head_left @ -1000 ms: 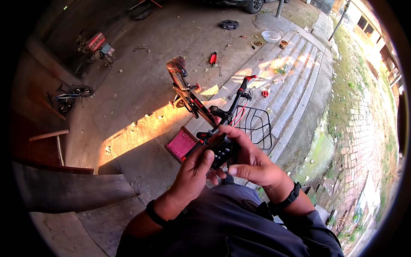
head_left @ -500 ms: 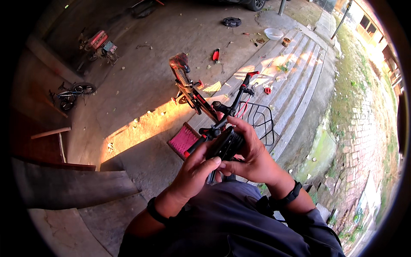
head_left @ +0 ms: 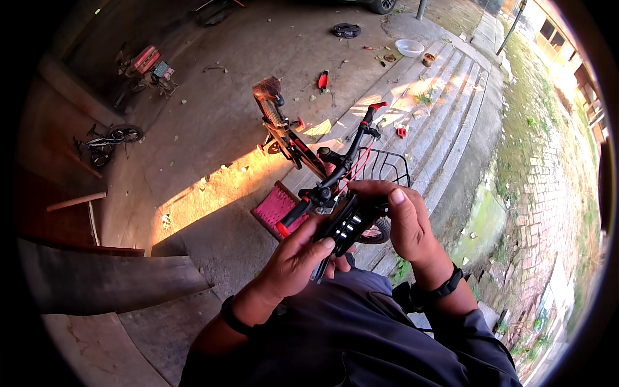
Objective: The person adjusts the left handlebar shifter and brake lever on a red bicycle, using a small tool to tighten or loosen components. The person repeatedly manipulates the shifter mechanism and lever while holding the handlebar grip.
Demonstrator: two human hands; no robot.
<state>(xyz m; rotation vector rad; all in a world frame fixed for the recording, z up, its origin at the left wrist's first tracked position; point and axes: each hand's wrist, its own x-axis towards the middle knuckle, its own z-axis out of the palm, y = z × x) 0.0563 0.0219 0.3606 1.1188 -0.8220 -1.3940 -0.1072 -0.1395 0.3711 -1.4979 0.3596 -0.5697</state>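
Note:
In front of my body, my left hand grips a small black case, thumb on its near edge and fingers underneath. The case lies opened, and a row of short silver pieces shows inside; they look like tool bits, but are too small to name surely. My right hand is at the case's far right side, index finger bent along the top edge and thumb raised. Its other fingers are partly hidden behind the case. Just beyond stands a bicycle with black handlebars, red grip ends and an orange-patterned saddle.
A pink woven stool stands left of the handlebars. A black wire basket is to their right, above stone steps. Beyond lie a red-and-black part, a red pedal, a white basin and a black bag.
The black case has been opened, and the silver pieces now show. My right hand has moved to the right with its thumb lifted off; my left hand keeps its hold.

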